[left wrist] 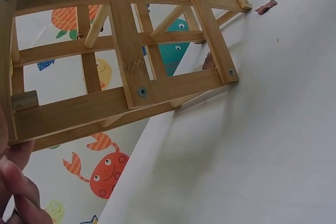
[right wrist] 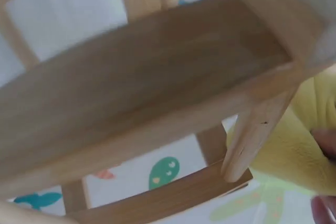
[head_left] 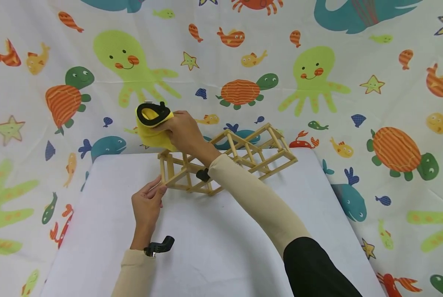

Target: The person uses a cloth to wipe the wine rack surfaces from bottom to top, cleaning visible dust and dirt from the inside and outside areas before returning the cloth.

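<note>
A slatted wooden rack [head_left: 176, 176] lies across the far part of the table, its frame of flat bars and round dowels angled up to the right. My left hand [head_left: 147, 204] pinches the rack's left end at the lower corner; part of that hand shows at the left edge of the left wrist view beside the slats [left wrist: 126, 51]. Above this same end, my right hand [head_left: 186, 132] grips a yellow cloth [head_left: 151, 134] with a black edge. In the right wrist view the cloth [right wrist: 278, 150] appears behind a corner post, and a broad plank [right wrist: 147, 66] fills the foreground.
A white-covered table [head_left: 221, 251] spreads beneath the rack. Behind it hangs a curtain [head_left: 214, 12] printed with sea animals. Small brown scraps, one of them a curled flake [left wrist: 266, 7], lie on the white cover near the rack.
</note>
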`<action>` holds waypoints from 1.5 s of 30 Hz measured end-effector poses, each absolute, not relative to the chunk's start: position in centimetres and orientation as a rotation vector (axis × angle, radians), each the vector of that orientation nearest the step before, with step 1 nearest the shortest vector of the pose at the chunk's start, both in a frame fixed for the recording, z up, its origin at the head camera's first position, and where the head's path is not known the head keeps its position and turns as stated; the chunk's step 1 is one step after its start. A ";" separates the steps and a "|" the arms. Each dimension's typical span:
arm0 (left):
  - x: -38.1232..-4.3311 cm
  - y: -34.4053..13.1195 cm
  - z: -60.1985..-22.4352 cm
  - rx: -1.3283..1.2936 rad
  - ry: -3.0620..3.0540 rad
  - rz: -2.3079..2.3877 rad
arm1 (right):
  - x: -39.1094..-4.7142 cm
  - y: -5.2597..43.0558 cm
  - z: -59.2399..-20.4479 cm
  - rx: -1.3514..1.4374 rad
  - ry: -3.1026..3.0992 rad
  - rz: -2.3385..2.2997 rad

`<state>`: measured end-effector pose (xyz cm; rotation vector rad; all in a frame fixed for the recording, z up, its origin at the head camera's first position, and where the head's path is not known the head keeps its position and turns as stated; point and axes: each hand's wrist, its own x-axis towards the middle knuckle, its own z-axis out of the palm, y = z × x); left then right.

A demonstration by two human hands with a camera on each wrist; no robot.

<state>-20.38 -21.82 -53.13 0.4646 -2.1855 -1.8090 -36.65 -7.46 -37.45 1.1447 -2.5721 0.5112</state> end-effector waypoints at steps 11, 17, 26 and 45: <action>-20.5 -21.6 -53.5 0.463 -2.084 -1.809 | -35.7 -8.1 -38.9 1.415 -3.050 0.376; -20.4 -21.4 -53.5 0.456 -2.050 -1.793 | -35.7 -8.4 -37.7 1.369 -3.037 0.559; -20.2 -21.0 -53.4 0.494 -2.047 -1.811 | -35.4 -8.5 -38.9 1.334 -3.078 0.362; -20.1 -20.5 -52.9 0.480 -2.027 -1.816 | -34.8 -7.8 -38.1 1.569 -3.164 0.805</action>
